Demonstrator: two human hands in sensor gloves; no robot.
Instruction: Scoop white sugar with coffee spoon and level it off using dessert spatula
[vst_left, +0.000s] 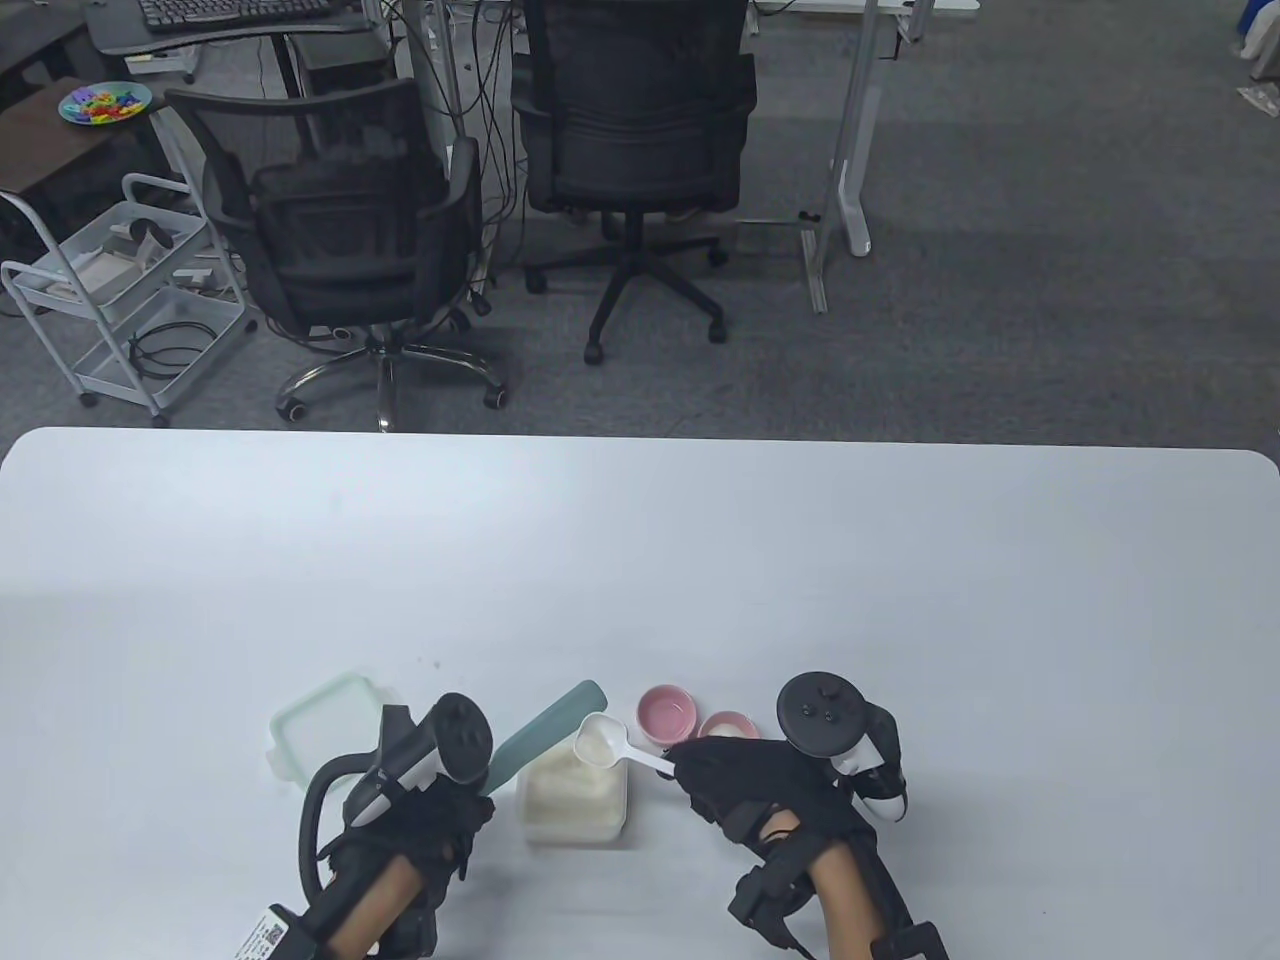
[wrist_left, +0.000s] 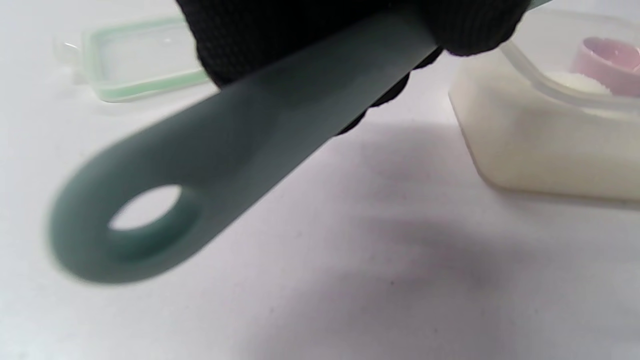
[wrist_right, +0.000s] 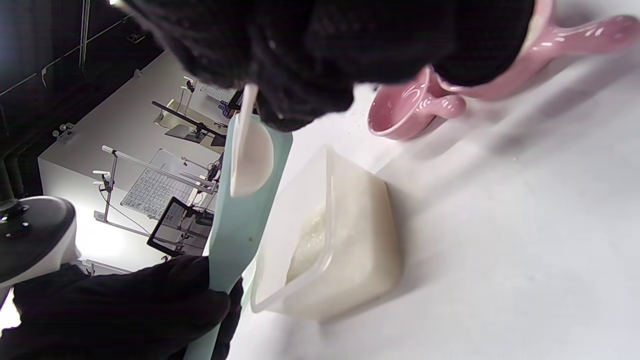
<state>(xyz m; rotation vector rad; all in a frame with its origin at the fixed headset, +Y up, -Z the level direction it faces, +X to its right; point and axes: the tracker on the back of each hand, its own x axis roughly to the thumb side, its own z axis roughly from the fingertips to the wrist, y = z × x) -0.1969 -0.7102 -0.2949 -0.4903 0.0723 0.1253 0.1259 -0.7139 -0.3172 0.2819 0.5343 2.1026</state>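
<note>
My right hand (vst_left: 745, 785) grips the handle of a white coffee spoon (vst_left: 605, 742); its bowl, heaped with sugar, hangs over the far edge of the clear sugar tub (vst_left: 572, 800). My left hand (vst_left: 430, 815) grips a grey-green dessert spatula (vst_left: 545, 735), its blade slanting up beside the spoon bowl. In the right wrist view the spoon (wrist_right: 250, 155) lies against the spatula blade (wrist_right: 240, 220) above the tub (wrist_right: 340, 235). In the left wrist view the spatula's handle end with its hole (wrist_left: 165, 200) fills the frame beside the tub (wrist_left: 540, 145).
The tub's green-rimmed lid (vst_left: 325, 735) lies left of my left hand. Two pink ceramic cups (vst_left: 668, 712) (vst_left: 728, 726) stand just beyond my right hand; one holds some sugar. Office chairs and desks stand beyond the table's far edge.
</note>
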